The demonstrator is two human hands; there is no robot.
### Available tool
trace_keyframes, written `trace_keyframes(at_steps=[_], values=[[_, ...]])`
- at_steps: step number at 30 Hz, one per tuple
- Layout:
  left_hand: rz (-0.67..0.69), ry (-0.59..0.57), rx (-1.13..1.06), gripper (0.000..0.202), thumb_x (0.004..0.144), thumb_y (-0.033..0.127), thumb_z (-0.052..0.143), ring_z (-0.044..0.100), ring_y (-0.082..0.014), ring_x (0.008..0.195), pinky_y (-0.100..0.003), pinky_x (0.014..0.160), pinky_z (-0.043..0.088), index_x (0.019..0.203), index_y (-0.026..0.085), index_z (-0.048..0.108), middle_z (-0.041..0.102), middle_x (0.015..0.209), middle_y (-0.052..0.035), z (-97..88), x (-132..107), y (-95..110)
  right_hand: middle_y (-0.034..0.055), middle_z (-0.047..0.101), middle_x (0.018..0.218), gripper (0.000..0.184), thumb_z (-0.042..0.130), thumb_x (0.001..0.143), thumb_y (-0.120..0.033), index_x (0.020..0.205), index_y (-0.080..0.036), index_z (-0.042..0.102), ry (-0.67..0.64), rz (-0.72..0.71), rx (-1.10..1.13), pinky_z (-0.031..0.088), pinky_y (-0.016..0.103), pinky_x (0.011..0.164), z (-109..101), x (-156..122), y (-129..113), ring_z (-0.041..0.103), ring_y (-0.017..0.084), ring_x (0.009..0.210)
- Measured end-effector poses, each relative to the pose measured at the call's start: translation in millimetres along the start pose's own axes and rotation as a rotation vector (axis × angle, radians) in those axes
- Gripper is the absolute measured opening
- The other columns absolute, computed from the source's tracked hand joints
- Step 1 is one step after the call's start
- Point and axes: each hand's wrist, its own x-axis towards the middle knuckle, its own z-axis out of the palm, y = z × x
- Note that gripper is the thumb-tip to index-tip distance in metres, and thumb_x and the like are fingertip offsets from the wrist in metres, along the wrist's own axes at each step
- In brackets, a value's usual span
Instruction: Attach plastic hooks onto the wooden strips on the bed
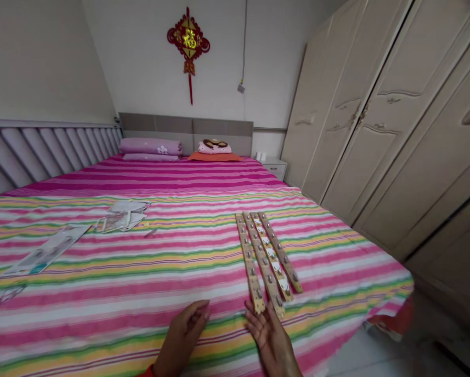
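Several narrow wooden strips fitted with metal hooks lie side by side on the bed, pointing away from me. The leftmost hook strip (pixel 248 256) and the one beside it (pixel 263 256) have bare metal hooks. The third strip (pixel 273 262) carries white pieces under its hooks, and the rightmost strip (pixel 282 251) is darker. My right hand (pixel 272 337) is palm up with fingers spread at the near ends of the two left strips; whether it touches them I cannot tell. To the left, my left hand (pixel 183 335) hovers over the sheet, loosely curled, thumb apart, holding nothing visible.
A striped sheet (pixel 140 293) covers the bed. Clear plastic packets (pixel 120 217), a long flat package (pixel 48 251) and a small clear wrapper (pixel 10 293) lie at left. Folded bedding (pixel 152 146) sits by the headboard (pixel 222 131). A wardrobe (pixel 360 125) stands at right.
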Motion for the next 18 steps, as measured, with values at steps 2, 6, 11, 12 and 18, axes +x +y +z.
trace_keyframes(at_steps=[2,6,11,12,18], values=[[-0.006,-0.01,0.001,0.051,0.069,0.06,0.06,0.063,-0.0177,0.072,-0.026,0.066,0.052,0.096,0.018,0.069,0.07,0.079,-0.0056,4.0,-2,0,0.012,0.074,0.095,0.04,0.082,0.062,-0.034,0.092,-0.013,0.066,-0.037,0.035,0.076,0.054,0.025,0.065,3,8,1,0.069,0.018,0.078],[-0.044,0.002,-0.078,0.051,0.067,0.06,0.062,0.064,-0.0186,0.075,-0.028,0.07,0.052,0.096,0.018,0.069,0.07,0.081,-0.0061,6.9,-5,-5,0.0054,0.073,0.074,0.028,0.084,0.057,-0.017,0.078,-0.013,0.067,-0.115,0.054,0.177,0.052,0.019,0.057,1,20,5,0.063,0.011,0.06],[-0.103,0.041,-0.268,0.068,0.065,0.053,0.069,0.059,-0.0267,0.108,-0.037,0.091,0.048,0.121,0.017,0.057,0.063,0.117,-0.0147,18.7,-3,-11,0.0026,0.068,0.068,0.02,0.082,0.062,-0.018,0.075,-0.013,0.068,-0.241,0.121,0.191,0.051,0.019,0.055,10,15,11,0.059,0.01,0.059],[-0.105,0.045,-0.295,0.076,0.063,0.051,0.071,0.054,-0.0285,0.116,-0.039,0.095,0.046,0.128,0.017,0.051,0.056,0.127,-0.0167,23.4,-2,-11,0.0025,0.068,0.069,0.021,0.082,0.062,-0.017,0.077,-0.013,0.068,-0.253,0.134,0.186,0.05,0.019,0.055,14,13,14,0.059,0.009,0.059],[-0.001,0.054,-0.396,0.111,0.06,0.037,0.076,0.037,-0.0292,0.132,-0.039,0.103,0.039,0.148,0.023,0.01,0.029,0.15,-0.0155,48.5,9,10,0.0031,0.071,0.076,0.032,0.085,0.057,-0.025,0.084,-0.015,0.07,-0.28,0.16,0.142,0.051,0.023,0.065,49,4,49,0.063,0.014,0.072]])
